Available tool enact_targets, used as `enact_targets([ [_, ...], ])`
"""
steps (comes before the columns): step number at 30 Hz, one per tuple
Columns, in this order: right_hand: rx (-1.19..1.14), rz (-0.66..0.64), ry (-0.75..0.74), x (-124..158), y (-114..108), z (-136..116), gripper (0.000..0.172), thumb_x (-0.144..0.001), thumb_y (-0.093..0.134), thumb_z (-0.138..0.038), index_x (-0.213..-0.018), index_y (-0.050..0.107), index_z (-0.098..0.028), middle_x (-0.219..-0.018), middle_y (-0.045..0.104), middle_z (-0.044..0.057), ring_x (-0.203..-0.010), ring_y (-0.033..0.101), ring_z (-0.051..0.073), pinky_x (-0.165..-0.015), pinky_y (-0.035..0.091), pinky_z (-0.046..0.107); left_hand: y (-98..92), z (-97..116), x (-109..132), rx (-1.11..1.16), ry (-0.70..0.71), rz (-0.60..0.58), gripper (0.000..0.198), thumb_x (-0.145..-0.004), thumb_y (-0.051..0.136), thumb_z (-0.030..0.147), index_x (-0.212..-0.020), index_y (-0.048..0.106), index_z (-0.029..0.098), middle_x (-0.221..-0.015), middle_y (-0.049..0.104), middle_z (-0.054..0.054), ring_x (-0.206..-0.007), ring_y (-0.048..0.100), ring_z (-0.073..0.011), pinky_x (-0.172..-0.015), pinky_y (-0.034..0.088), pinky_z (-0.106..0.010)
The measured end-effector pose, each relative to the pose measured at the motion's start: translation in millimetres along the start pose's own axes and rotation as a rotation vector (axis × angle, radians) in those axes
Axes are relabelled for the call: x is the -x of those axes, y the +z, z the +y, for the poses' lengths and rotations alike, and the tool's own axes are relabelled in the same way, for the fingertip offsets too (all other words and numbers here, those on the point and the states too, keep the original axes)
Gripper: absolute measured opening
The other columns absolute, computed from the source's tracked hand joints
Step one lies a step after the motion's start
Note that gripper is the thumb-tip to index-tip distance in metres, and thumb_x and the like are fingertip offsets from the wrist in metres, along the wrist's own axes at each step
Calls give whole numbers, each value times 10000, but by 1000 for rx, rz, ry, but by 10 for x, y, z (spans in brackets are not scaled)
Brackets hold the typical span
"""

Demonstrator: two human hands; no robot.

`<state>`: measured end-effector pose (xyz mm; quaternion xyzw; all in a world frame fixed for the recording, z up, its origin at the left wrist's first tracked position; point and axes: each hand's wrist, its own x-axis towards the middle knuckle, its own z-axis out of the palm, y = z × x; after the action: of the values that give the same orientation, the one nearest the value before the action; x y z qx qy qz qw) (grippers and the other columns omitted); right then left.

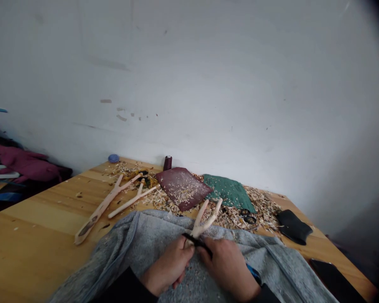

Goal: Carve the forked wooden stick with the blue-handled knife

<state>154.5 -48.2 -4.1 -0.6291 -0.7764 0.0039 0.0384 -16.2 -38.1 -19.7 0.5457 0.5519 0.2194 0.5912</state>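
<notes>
My left hand (pixel 168 265) is closed round the stem of a pale forked wooden stick (pixel 204 220), whose two prongs point up and away from me. My right hand (pixel 228 266) is closed on a dark-bladed knife (pixel 198 242) with a blue handle end (pixel 254 273) showing behind the hand. The blade lies across the stick's stem between the two hands. Both hands rest over a grey knitted cloth (pixel 139 244) dusted with shavings.
Two more forked sticks (pixel 104 206) (pixel 133 199) lie on the wooden table (pixel 34 235) at left. Sandpaper sheets, maroon (pixel 182 187) and green (pixel 229 191), sit among wood shavings (pixel 259 206). A black pouch (pixel 293 227), a dark phone (pixel 334 280), a thread spool (pixel 167 162) and a white wall stand beyond.
</notes>
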Motion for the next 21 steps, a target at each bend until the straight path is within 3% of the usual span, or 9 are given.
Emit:
enact_targets([
  [3, -14, -29, 1, -8, 4, -39, 275, -973, 490, -383, -919, 730, -259, -868, 775, 46, -824, 735, 227, -676, 439, 271, -7, 12, 10, 9, 0, -20, 129, -965, 390, 340, -927, 448, 232, -701, 461, 101, -326, 335, -24, -327, 213, -193],
  [9, 106, 32, 270, -128, -44, 221, 350, -1018, 412, -395, -1007, 724, -237, -883, 771, 95, -826, 737, 268, -654, 441, 306, -26, -23, -8, 64, -11, -40, 166, -974, 368, 303, -821, 392, 241, -670, 457, 107, -318, 313, -21, -329, 184, -200],
  [11, 96, 33, 238, -111, -45, 221, 344, -1019, 413, -383, -986, 723, -237, -872, 771, 88, -823, 737, 264, -649, 430, 303, -31, -30, -14, 80, -14, -54, 172, -965, 392, 324, -812, 393, 243, -651, 457, 109, -312, 306, -24, -330, 184, -203],
  [16, -18, -2, -40, -3, -15, 13, 249, -982, 504, -381, -917, 716, -265, -864, 776, 22, -826, 735, 226, -654, 407, 277, -62, -19, -20, 158, -32, -106, 73, -915, 398, 284, -878, 436, 232, -596, 462, 106, -311, 326, -50, -325, 212, -195],
  [18, -4, 8, -21, -3, -10, -2, 258, -987, 501, -389, -918, 716, -264, -858, 776, 26, -817, 736, 230, -646, 402, 281, -82, -20, -32, 202, -59, -141, 49, -873, 407, 260, -880, 442, 226, -581, 494, 87, -315, 358, -66, -331, 237, -200],
  [21, 70, 54, 126, -54, -12, 112, 319, -1009, 463, -420, -924, 715, -245, -861, 775, 62, -799, 736, 244, -623, 390, 287, -101, -38, -55, 242, -117, -170, 41, -833, 408, 243, -864, 430, 229, -562, 528, 57, -324, 399, -91, -336, 253, -210],
])
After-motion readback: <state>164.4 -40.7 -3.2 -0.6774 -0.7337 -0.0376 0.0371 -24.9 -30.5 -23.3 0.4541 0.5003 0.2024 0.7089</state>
